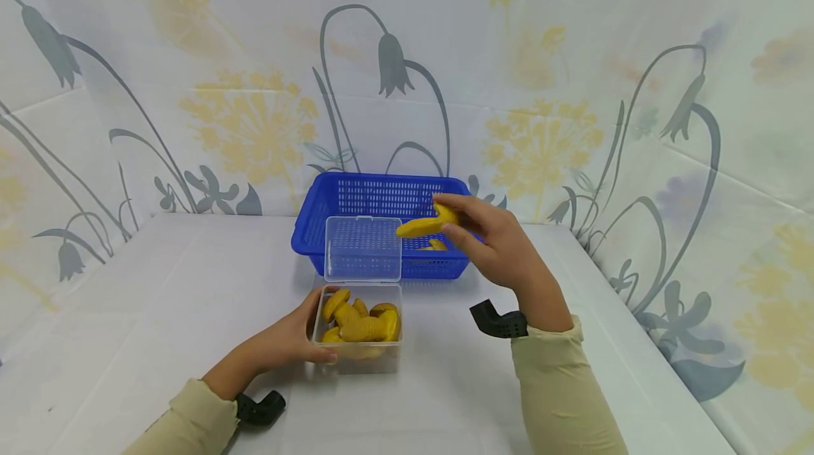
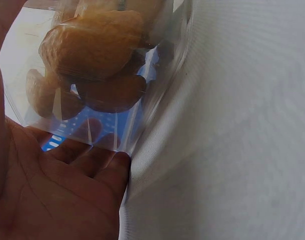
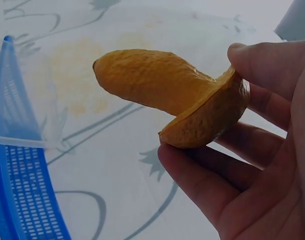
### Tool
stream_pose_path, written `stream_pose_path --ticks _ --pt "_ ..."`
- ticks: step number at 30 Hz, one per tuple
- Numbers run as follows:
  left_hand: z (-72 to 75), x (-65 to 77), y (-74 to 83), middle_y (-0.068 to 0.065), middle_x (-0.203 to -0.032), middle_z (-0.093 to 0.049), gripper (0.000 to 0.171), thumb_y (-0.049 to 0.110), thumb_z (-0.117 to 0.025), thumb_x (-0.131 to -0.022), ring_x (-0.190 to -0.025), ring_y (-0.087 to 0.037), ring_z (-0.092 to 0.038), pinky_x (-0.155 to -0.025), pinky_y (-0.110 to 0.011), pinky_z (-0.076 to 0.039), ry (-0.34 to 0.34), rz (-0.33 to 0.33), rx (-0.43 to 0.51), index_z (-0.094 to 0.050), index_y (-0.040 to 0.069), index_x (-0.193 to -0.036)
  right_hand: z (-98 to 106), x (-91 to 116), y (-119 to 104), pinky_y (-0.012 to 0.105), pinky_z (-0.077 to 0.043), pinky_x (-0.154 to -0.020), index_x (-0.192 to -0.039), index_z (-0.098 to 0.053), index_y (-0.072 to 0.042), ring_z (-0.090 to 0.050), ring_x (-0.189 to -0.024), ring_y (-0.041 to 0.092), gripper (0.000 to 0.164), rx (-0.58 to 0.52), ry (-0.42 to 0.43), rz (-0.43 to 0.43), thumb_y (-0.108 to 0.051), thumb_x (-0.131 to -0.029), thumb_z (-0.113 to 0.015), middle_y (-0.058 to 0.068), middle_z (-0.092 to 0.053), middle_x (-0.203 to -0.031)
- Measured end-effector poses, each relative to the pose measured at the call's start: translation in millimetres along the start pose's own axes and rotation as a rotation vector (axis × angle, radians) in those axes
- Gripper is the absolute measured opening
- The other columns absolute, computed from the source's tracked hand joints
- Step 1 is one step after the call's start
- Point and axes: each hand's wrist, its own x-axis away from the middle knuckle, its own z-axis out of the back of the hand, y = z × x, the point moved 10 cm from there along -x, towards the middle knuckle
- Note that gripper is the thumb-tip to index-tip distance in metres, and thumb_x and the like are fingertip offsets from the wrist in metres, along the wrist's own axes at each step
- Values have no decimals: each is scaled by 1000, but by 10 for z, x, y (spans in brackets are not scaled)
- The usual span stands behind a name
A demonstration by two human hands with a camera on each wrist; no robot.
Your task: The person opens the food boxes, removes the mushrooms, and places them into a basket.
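Note:
In the head view my right hand (image 1: 499, 239) pinches a yellow mushroom (image 1: 420, 227) above the front right of a blue plastic basket (image 1: 384, 268). The right wrist view shows the mushroom's thick stem (image 3: 137, 77) pointing away from the hand, with thumb and fingertips at its cap (image 3: 207, 122). My left hand (image 1: 286, 335) grips the left side of a clear plastic box (image 1: 369, 363), thumb at the front and fingers toward the back. Several yellow mushrooms (image 1: 362, 328) are piled inside, also seen through the box wall in the left wrist view.
The box's clear lid (image 1: 362, 250) stands raised at the back, overlapping the basket's front in the head view. More yellow pieces (image 1: 435, 245) lie in the basket. A white cloth (image 1: 165, 299) covers the table, and a flower-printed sheet (image 1: 254, 38) hangs behind and at the sides.

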Motion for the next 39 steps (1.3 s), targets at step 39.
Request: stream_pose_path --ticks 39 --pt "-10 4 5 -13 -164 -4 120 40 -83 -70 -150 -38 -9 -118 -59 -13 -13 -9 12 -2 17 -155 -221 135 1078 44 -55 -93 -139 -51 -24 -66 -104 26 42 -63 -9 -431 -39 -100 -50 9 -62 -125"
